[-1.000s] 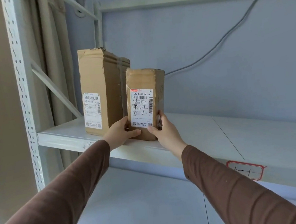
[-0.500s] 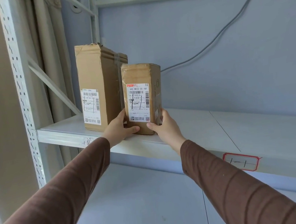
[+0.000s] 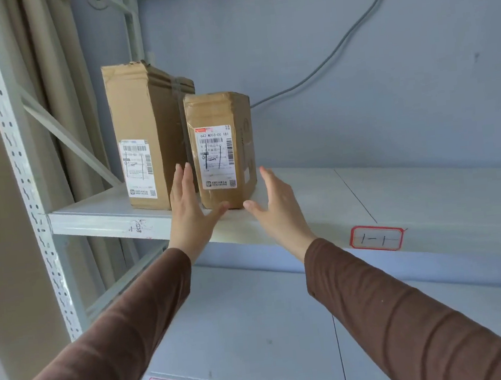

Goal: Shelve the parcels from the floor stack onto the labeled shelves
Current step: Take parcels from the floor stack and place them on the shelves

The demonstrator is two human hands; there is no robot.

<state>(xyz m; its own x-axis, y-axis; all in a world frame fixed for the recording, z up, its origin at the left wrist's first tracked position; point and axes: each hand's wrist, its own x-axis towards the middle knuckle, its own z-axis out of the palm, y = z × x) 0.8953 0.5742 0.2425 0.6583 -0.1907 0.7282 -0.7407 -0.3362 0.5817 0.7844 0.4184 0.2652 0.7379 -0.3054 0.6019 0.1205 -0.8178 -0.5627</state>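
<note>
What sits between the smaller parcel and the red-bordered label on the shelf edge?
In the head view, only bare shelf and the open right hand lie between the smaller parcel and the red-bordered label.

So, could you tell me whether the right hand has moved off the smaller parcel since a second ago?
Yes. The right hand has let go and drawn back towards the shelf's front edge, open, while the smaller parcel stands upright beside the taller parcel.

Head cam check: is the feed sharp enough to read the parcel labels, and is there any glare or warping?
Head view: even, soft light, no glare; the smaller parcel shows large label digits, fine print blurs; the taller parcel label is softer; the left upright leans with wide-angle distortion.
</note>
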